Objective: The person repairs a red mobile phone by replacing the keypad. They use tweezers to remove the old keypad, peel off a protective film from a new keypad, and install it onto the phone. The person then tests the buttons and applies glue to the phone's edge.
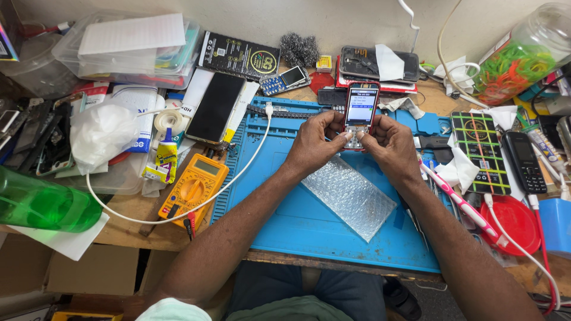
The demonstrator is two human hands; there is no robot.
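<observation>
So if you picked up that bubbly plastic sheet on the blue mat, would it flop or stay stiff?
The bubble wrap would probably flop, since it looks like thin clear film lying flat on the blue mat. It likely weighs almost nothing and could slide with a light push. The bubbles might pop if squeezed. Both hands, left hand and right hand, are busy holding the red phone.

I see a pale, off-white wall (pixel 357 21) running along the far edge of a worn wooden tabletop (pixel 131 223). A blue work mat (pixel 309 229) covers its middle. Below the near edge, brown cardboard boxes (pixel 89 273) sit on the left, and dark floor (pixel 443 300) shows lower right. The light is even and soft, throwing only faint shadows.
</observation>
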